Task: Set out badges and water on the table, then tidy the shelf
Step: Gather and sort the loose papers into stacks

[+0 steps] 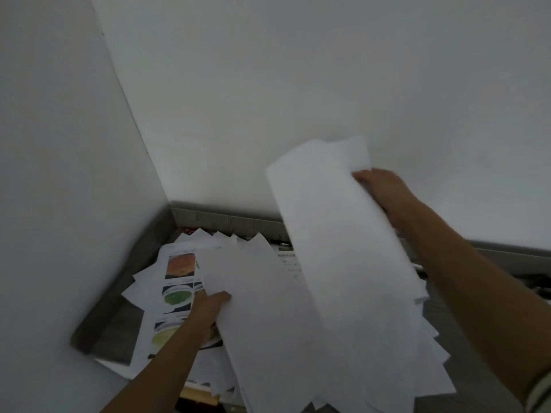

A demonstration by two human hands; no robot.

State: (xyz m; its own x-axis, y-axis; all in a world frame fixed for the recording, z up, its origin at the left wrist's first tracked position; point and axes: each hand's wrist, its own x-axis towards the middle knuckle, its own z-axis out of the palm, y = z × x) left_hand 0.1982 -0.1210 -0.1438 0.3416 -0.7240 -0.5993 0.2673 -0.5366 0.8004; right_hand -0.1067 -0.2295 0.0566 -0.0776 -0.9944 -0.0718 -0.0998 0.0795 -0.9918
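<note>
A loose pile of white paper sheets (185,281) lies on the grey shelf (119,299) in a corner of white walls. One sheet shows colour photos of round dishes (179,278). My left hand (208,308) grips the left edge of a blank sheet (256,293) lying across the pile. My right hand (384,189) holds a curled bundle of white sheets (343,263) by its far edge, lifted and tilted above the pile. Its fingers are hidden behind the paper.
White walls (59,174) close in the shelf on the left and at the back. Dark small items (536,278) lie on the shelf at the right, blurred. A wooden edge (196,394) shows below the shelf front.
</note>
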